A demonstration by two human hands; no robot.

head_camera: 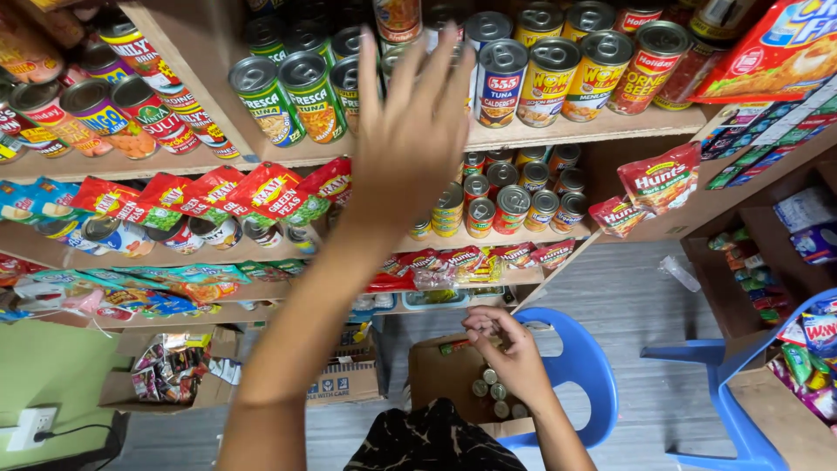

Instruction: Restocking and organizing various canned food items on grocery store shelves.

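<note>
Left hand splayed open at 12 o'clock against ribbed metal cans on wooden shelf, right hand curled, grip contents unclear, over cardboard box at 6 o'clock, blue plastic chair.

**Metal, Bare Wood, Glossy Foil and Plastic**

Shiny metal lids with pull rings on the cans, wrapped in glossy printed paper labels. Under them, pale bare wooden shelf boards, matt and faintly grained. Glossy red plastic foil on the hanging pouches, creased and catching light. Dull brown corrugated card for the open box, with small metal-topped cans inside. Smooth moulded blue plastic, slightly sheeny, on the chair beneath it. Grey floor with a matt wood-plank look. Bare skin on the left hand and right hand.
</note>
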